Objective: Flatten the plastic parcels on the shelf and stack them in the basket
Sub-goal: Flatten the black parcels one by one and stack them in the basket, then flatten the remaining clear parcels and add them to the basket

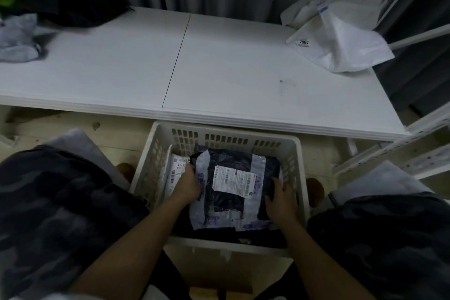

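A white slatted plastic basket [226, 137] stands on the floor in front of the shelf. Inside it lies a dark plastic parcel [231, 207] with pale tape bands and a white shipping label, flat on top of the stack. My left hand [187, 185] grips the parcel's left edge. My right hand [280, 198] holds its right edge, fingers curled over the side. A white parcel [176, 168] with barcodes stands against the basket's left wall. On the white shelf [219, 68], white plastic parcels [341, 39] lie at the far right.
Dark and grey parcels or cloth [60, 0] are heaped at the shelf's far left. A grey curtain hangs behind the shelf. White metal rack rails [394, 156] run along the right. My knees in camouflage trousers flank the basket.
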`<state>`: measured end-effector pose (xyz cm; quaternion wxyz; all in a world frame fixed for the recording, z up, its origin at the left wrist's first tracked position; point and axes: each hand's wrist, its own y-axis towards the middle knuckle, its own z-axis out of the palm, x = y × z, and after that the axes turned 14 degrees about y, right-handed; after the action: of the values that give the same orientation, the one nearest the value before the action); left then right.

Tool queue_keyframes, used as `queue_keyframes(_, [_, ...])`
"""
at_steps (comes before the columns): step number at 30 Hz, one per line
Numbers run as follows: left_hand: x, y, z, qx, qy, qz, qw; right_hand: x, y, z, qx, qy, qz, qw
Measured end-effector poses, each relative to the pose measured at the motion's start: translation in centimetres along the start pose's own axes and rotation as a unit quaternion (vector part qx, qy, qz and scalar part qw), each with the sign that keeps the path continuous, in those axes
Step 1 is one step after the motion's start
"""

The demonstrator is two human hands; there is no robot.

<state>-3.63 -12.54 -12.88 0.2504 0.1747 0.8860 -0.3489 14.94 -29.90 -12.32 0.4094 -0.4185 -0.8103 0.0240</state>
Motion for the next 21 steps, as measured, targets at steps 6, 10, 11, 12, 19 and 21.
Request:
queue_keyframes(6, [0.2,0.5,1.2,0.16,0.262,-0.053,0.95,0.4,0.9,1.2,0.108,-0.105,0.033,0.988])
queue_keyframes(10, [-0.8,1.5,-0.4,0.116,0.295,-0.018,0.948,4.3,1.9,1.9,0.074,-0.117,-0.077,0.987])
queue_keyframes(11, [-1.0,1.7,-1.1,0.079,0.307,0.001,0.948,5.7,2.1,2.0,0.062,-0.111,-0.112,0.986])
queue_keyframes(12, [-1.3,1.7,-1.9,0.031,0.311,0.023,0.95,7.0,2.3,2.2,0.05,-0.107,-0.148,0.982])
queue_keyframes(19, [-3.1,0.8,-11.0,-0.193,0.248,0.073,0.947,17.4,4.3,3.9,-0.021,-0.034,-0.366,0.93])
queue_keyframes(21, [-2.0,0.8,-14.7,-0.247,0.212,0.064,0.943,21.9,5.0,4.9,-0.015,-0.028,-0.413,0.91])
